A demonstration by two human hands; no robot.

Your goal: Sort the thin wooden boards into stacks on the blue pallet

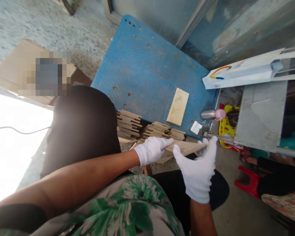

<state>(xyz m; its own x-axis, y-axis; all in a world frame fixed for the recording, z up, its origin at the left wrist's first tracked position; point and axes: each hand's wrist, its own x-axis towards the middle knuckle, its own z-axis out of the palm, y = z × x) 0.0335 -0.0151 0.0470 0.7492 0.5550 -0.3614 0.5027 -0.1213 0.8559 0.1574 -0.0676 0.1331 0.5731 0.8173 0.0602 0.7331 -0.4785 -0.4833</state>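
My left hand (152,150), in a white glove, grips the left end of a wooden board (185,147), with the index finger stretched along it. At the other end, my white-gloved right hand (199,172) holds the board between thumb and fingers. The board is tilted and seen at a slant, above my lap. Just beyond the hands are stacks of thin wooden boards (129,124), their ends staggered. More stacked boards (156,130) lie closer to my left hand. A pale single board (178,106) lies flat on the blue plastic platform (142,68).
At the platform's right edge are a steel flask with a pink lid (212,114) and a crumpled white paper (196,127). A white paper bag (241,72) lies behind them. Cardboard (12,70) is at left. Another person sits near a red stool (248,182) at right.
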